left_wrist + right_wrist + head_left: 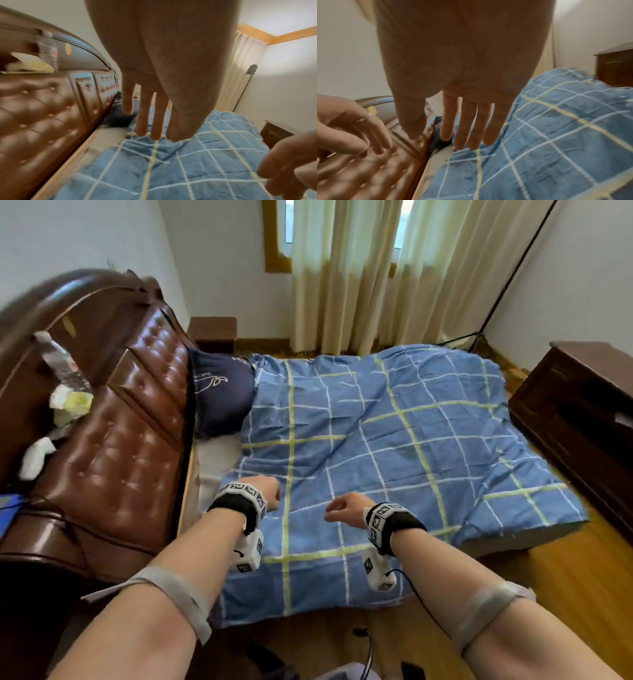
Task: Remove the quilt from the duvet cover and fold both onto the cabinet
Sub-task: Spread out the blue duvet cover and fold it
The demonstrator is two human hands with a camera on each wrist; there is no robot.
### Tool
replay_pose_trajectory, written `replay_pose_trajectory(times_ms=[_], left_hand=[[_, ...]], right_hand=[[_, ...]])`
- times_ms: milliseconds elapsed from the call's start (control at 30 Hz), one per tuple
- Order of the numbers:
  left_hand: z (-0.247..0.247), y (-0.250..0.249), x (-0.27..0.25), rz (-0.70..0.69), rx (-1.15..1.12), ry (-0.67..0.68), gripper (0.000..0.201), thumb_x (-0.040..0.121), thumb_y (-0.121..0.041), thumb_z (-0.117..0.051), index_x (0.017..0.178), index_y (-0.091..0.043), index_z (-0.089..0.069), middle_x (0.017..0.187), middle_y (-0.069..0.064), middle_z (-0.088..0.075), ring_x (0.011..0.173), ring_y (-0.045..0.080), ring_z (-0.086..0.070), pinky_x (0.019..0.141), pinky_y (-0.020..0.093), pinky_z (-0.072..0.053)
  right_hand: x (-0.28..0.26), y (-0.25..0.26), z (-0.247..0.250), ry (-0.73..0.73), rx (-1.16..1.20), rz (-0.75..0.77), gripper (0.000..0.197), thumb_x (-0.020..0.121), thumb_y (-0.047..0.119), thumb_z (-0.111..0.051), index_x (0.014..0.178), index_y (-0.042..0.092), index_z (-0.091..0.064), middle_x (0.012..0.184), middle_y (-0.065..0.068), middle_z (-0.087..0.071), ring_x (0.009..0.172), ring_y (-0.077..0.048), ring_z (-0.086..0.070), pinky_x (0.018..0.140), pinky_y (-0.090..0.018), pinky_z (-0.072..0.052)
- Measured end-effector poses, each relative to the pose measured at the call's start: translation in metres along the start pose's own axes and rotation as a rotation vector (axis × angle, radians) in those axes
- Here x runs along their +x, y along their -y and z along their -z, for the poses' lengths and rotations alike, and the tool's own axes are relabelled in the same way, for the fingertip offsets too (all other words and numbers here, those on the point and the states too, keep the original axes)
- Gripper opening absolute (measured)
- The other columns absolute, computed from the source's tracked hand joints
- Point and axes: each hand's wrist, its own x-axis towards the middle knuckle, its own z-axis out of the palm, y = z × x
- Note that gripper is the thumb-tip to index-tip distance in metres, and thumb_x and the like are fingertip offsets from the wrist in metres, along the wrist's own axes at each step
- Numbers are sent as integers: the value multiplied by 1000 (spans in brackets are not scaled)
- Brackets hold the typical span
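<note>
A blue duvet cover (394, 446) with white and yellow checks lies spread flat over the bed, the quilt hidden inside it. It also fills the lower part of the left wrist view (188, 169) and the right wrist view (547, 135). My left hand (270, 491) hovers above its near left part, fingers (142, 121) straight and empty. My right hand (342, 508) hangs a little to the right, fingers (462, 128) straight, holding nothing. A dark wooden cabinet (582, 419) stands against the right side of the bed.
A brown tufted leather headboard (130, 446) rises on the left, with a plastic bottle (61, 364) and crumpled tissues (68, 405) on its ledge. A navy pillow (222, 392) lies by it. Curtains (376, 268) hang at the far wall. Wooden floor (565, 594) shows near the bed's front.
</note>
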Motion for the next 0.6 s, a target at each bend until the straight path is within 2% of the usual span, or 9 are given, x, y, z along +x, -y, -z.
replay_pose_trajectory(times_ms=[133,200,300,467,600], left_hand=[[32,-115,40,-164,4,-61,39,86,-30,-54,123,-33,-64,131,-5,-60,115,21,-61,93,36,-52],[44,-179,60,-217,32,-66,42,87,-33,-56,129,-33,-60,137,-2,-54,120,22,-58,97,36,-49],[58,-275,91,-294,60,-58,43,87,-37,-56,130,-35,-58,140,-1,-51,124,22,-55,101,38,-46],[73,-428,126,-440,111,-69,40,90,-44,-55,130,-36,-58,138,-6,-51,119,20,-57,93,36,-49],[76,-533,154,-542,163,-50,40,90,-44,-56,128,-35,-59,138,-4,-50,117,20,-57,92,37,-51]], right_hand=[[-28,-108,61,-145,-35,-125,54,86,47,-68,134,24,-57,135,-2,-60,122,-20,-57,103,-35,-46],[-47,-169,93,-225,-69,-198,59,86,50,-67,138,26,-51,138,-3,-56,126,-23,-53,103,-38,-45],[-84,-260,134,-327,-43,-338,61,85,45,-66,139,25,-49,138,-6,-55,127,-27,-52,103,-39,-45],[-147,-400,171,-385,59,-541,59,86,42,-65,139,21,-48,136,-7,-58,125,-27,-54,102,-36,-45],[-180,-486,183,-395,165,-675,63,86,45,-66,141,22,-45,138,-8,-55,125,-30,-53,102,-37,-45]])
